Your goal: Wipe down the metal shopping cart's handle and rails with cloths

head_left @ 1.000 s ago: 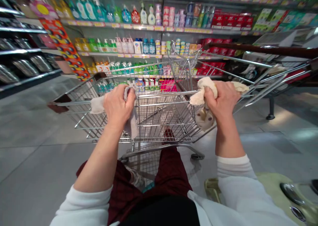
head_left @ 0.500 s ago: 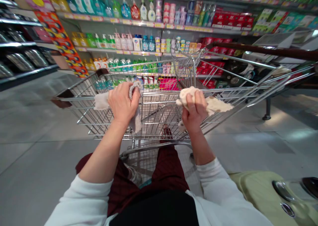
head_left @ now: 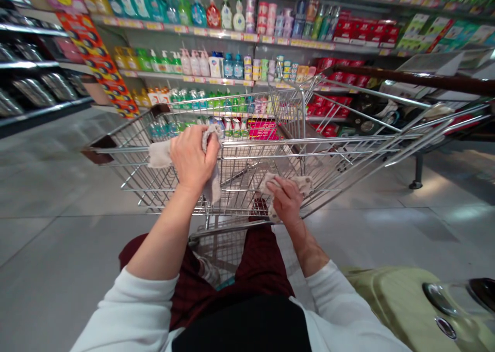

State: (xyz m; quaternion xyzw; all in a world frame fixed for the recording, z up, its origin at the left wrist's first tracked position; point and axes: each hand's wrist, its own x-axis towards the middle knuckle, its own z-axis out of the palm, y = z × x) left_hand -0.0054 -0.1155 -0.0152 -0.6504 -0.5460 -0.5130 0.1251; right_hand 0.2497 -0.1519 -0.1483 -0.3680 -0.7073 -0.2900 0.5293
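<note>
A wire shopping cart [head_left: 247,144] stands side-on before my knees. My left hand [head_left: 193,156] is closed around its near top rail with a grey cloth [head_left: 159,155] bunched under the fingers; one end of the cloth hangs down over the wires. Lower down, my right hand [head_left: 286,200] presses a pale spotted cloth [head_left: 305,184] against the wires of the cart's near side. Its fingers are bent over the cloth, and parts of the cloth stick out on both sides of the hand.
Behind the cart, shelves [head_left: 162,76] carry bottles and boxes. The cart's brown handle [head_left: 417,78] is at the right. A pale green machine or case [head_left: 390,300] stands on the floor beside me at lower right. An orange display strip [head_left: 93,65] hangs at left.
My right hand has moved down and slightly left with its cloth, from the top rail to the lower side wires. The left hand stays gripped on the rail.
</note>
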